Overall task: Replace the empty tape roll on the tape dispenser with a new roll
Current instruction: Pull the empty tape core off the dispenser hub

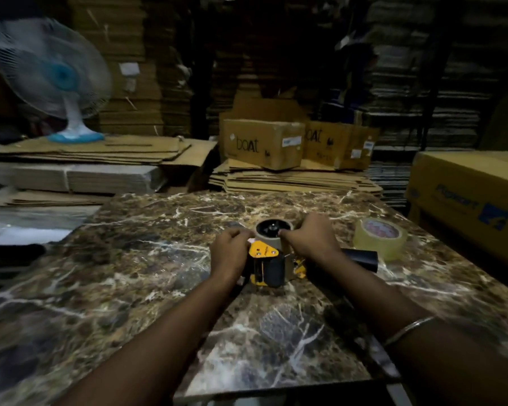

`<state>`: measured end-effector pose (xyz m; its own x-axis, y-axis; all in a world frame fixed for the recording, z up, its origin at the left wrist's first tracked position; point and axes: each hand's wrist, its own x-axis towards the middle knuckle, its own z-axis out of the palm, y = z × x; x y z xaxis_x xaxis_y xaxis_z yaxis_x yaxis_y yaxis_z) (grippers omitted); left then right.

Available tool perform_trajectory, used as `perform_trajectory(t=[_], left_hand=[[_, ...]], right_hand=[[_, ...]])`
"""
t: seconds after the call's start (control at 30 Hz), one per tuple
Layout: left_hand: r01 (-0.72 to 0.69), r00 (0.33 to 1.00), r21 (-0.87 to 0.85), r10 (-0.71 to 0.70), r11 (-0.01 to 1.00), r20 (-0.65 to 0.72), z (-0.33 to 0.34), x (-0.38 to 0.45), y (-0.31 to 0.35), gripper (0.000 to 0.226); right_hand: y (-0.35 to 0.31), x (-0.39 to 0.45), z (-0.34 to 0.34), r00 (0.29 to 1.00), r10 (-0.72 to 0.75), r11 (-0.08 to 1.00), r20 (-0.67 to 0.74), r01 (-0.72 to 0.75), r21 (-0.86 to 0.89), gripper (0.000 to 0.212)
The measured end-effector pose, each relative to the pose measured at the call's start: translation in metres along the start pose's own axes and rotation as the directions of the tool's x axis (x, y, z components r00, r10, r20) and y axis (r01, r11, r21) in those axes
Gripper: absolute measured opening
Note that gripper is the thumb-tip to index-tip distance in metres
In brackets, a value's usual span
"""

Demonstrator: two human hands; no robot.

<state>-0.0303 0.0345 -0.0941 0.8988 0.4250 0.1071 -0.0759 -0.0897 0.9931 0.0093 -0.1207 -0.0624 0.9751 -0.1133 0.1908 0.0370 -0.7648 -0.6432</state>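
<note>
- Head view: dim storeroom, stacked cardboard (147, 177) behind marble table (129, 259).
- Yellow tape dispenser (269, 266) mid-table, empty brown core (273, 234) on its hub.
- Left hand (230, 252) and right hand (311, 240) curled around core from either side.
- New clear roll (380, 238) waiting beside, untouched.
- Removal apparently only starting; fitting and threading left.

The tape dispenser (269, 263) lies on the table (129, 276); a new roll (379, 238) sits to its right, boxes (263, 145) behind.

"boAt" stands on two cardboard boxes (263, 145) (327, 142) behind the table.
</note>
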Motion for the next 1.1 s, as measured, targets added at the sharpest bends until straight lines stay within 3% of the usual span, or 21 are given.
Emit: perform_trajectory(t=[0.27,0.37,0.63,0.8,0.9,1.0,1.1], left_hand=[[0.132,0.991,-0.008,-0.132,0.991,-0.025,-0.012,0.052,-0.002,0.023],[0.154,0.983,0.044,-0.158,0.987,0.090,-0.008,0.070,-0.007,0.036],[0.156,0.966,0.076,-0.168,0.985,0.194,-0.006,0.090,-0.022,0.035],[0.215,0.945,0.061,-0.223,0.975,0.240,-0.010,0.100,-0.033,0.054],[0.269,0.921,0.010,-0.260,0.963,0.289,-0.010,0.103,-0.031,0.046],[0.300,0.893,-0.032,-0.269,0.953,0.362,-0.007,0.103,-0.027,0.029],[0.277,0.888,0.034,-0.269,0.960,0.373,-0.004,0.101,-0.022,0.034]], right_hand=[[-0.009,0.024,0.012,0.991,-0.094,0.995,0.091,0.091,0.032,0.040],[-0.010,0.035,0.013,0.985,-0.121,0.993,0.125,0.120,0.012,0.039],[-0.013,0.074,0.012,0.910,-0.048,0.998,0.412,0.024,0.065,0.043],[-0.006,0.088,0.026,0.848,-0.029,0.997,0.529,-0.017,0.081,0.062],[-0.007,0.088,0.025,0.835,-0.054,0.992,0.547,-0.017,0.124,0.053],[-0.005,0.087,0.025,0.831,-0.065,0.981,0.552,-0.049,0.189,0.057],[-0.001,0.086,0.027,0.827,-0.088,0.976,0.556,-0.041,0.215,0.049]])
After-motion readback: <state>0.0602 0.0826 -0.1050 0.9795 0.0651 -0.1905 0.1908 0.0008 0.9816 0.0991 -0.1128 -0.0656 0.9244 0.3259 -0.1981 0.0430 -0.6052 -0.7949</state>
